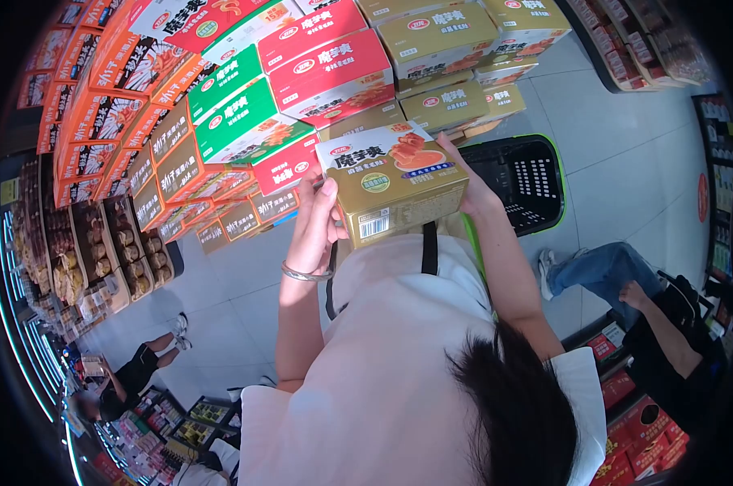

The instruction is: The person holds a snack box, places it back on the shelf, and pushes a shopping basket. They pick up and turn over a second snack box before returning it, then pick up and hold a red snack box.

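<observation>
Between my two hands is a gold snack box [399, 182], its printed top facing up and a barcode on the side toward me. My left hand [316, 215], with a silver bangle at the wrist, grips the box's left end, thumb against the edge. At the right end my right hand [470, 182] is closed round the box, its fingers partly hidden. Just beyond stands a stack of similar boxes: green boxes [241, 121], red boxes [330, 69] and gold boxes [439, 40].
A black shopping basket [536, 182] with a green rim is beside my right arm. Orange boxes [107, 117] rise at the left of the stack. Shelves [111, 251] line the left. One person [601, 275] is at the right, another [131, 368] at the lower left.
</observation>
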`<state>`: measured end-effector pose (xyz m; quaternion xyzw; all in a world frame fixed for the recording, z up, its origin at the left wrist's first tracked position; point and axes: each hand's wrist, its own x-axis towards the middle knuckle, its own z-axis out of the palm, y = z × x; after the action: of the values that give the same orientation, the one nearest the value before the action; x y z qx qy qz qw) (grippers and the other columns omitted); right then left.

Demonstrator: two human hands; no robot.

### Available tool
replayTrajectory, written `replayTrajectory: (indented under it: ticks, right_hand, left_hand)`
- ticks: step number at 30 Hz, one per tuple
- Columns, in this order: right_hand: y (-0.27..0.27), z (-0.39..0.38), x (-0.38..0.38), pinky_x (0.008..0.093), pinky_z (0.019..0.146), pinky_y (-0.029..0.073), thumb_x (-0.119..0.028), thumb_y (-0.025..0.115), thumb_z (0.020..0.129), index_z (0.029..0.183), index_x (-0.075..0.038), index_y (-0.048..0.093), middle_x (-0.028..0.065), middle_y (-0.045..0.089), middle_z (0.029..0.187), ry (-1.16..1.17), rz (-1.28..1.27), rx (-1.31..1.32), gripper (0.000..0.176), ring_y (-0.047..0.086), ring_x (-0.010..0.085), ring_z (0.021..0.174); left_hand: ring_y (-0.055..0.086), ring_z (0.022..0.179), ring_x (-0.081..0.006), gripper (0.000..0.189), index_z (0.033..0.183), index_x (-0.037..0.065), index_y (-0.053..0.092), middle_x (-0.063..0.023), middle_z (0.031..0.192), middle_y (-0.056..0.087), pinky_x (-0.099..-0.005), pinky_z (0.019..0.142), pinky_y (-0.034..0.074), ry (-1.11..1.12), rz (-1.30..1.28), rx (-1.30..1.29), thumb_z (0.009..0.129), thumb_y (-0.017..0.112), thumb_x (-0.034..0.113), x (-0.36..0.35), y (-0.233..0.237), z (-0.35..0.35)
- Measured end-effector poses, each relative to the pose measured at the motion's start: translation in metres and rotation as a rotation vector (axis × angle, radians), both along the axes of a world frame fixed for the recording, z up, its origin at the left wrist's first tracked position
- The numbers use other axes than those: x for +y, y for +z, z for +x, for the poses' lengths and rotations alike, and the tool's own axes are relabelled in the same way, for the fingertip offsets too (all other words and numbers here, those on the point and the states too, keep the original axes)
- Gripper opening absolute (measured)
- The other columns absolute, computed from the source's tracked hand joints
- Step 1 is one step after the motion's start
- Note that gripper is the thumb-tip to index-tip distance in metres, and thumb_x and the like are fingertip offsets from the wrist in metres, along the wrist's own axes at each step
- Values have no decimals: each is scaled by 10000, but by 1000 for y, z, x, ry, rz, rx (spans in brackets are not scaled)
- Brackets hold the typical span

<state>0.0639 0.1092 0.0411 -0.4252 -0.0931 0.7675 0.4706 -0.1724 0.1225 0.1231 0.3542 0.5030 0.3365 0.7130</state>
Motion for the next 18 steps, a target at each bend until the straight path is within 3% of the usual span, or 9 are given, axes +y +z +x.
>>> replayTrajectory:
  ticks: [4, 12, 18]
  right_hand:
    - [0, 0, 2, 310, 998, 484, -571, 499, 968, 1455, -14, 376, 156, 508, 1395, 42, 17, 3, 750, 545, 186, 1241]
    - [6, -2, 5, 309, 1019, 469, -589, 452, 979, 1457, -4, 368, 153, 502, 1402, 71, 9, -35, 760, 529, 191, 1265]
    - [5, -2, 6, 313, 1023, 464, -603, 453, 971, 1457, -7, 373, 155, 508, 1398, 64, 25, -38, 773, 523, 196, 1273]
  left_hand:
    - [555, 766, -40, 617, 1419, 44, 256, -71, 1029, 538, -264, 630, 615, -18, 3, 11, 996, 512, 414, 2, 0, -4]
    - [686, 906, -166, 645, 1409, 42, 258, -151, 1203, 545, -282, 644, 619, -63, -14, 12, 997, 484, 482, 3, -10, -10]
    - [648, 834, -85, 624, 1413, 47, 262, -98, 1151, 552, -238, 643, 595, -119, 14, 24, 1003, 481, 464, 5, -19, -16]
